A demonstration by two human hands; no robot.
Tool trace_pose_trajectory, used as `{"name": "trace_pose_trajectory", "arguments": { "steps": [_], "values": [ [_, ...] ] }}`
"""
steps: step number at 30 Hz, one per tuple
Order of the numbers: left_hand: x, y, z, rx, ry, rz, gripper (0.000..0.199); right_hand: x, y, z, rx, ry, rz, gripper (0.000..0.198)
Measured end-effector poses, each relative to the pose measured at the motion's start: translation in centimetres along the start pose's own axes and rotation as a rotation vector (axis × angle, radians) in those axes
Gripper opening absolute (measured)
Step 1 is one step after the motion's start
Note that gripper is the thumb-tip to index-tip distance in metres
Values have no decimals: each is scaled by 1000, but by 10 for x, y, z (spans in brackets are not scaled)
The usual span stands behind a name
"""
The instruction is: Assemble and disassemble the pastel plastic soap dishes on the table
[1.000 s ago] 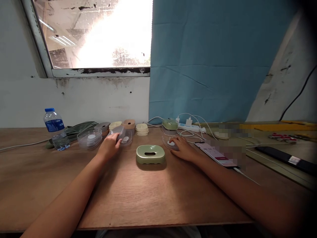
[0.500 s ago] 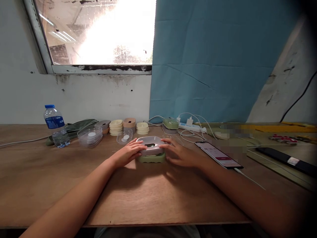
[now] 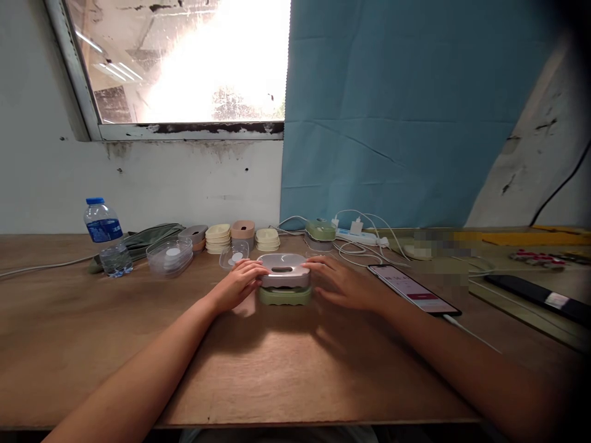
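Note:
A glossy grey plastic cover (image 3: 285, 280) with an oval slot in its top sits level on a green plastic base (image 3: 285, 296) with a wavy lower edge. My left hand (image 3: 239, 284) has its fingertips curled over the cover's left end. On the opposite end, the fingers of my right hand (image 3: 339, 283) press against the cover's right edge, with the thumb lower, beside the green base. Between them the two hands hold the cover from both sides. Whatever lies inside the two parts is hidden, apart from a dark gap showing through the slot.
Behind stand stacks of cream lids (image 3: 218, 239), peach-and-grey boxes (image 3: 242, 234), clear trays (image 3: 170, 258) and a green-and-grey box (image 3: 320, 234). A water bottle (image 3: 108, 237) is at left. To the right lie a phone (image 3: 413, 289), a power strip (image 3: 362, 237) with cables and a black bar (image 3: 540, 295).
The grey cover, slightly tilted before, now rests level on the green base. My left fingers have drawn back from its top towards the left end. The view has shifted slightly.

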State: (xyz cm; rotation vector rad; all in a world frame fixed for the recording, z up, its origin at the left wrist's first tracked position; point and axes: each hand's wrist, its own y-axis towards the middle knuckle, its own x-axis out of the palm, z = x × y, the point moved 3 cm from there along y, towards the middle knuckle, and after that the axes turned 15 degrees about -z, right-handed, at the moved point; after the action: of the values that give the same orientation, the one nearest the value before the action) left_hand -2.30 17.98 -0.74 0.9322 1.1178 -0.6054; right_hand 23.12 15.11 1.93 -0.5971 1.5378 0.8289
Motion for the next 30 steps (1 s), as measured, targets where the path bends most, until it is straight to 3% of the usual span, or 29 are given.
{"name": "trace_pose_trajectory", "arguments": {
  "steps": [3,6,9,13,19,30],
  "values": [
    [-11,-5,-6,-136,99,154,25,-1,0,5,63,-12,101,52],
    [-27,-16,-16,-386,206,346,25,0,-1,11,93,2,139,48],
    [-39,-28,-29,-615,298,422,28,0,-1,14,99,25,140,42],
    [-44,-38,-47,-807,390,289,26,-1,0,12,119,41,151,37],
    [-36,-41,-58,-884,399,11,22,5,2,11,114,82,184,34],
    [-33,-46,-65,-992,352,-89,22,16,8,10,107,127,216,26]
  ]
}}
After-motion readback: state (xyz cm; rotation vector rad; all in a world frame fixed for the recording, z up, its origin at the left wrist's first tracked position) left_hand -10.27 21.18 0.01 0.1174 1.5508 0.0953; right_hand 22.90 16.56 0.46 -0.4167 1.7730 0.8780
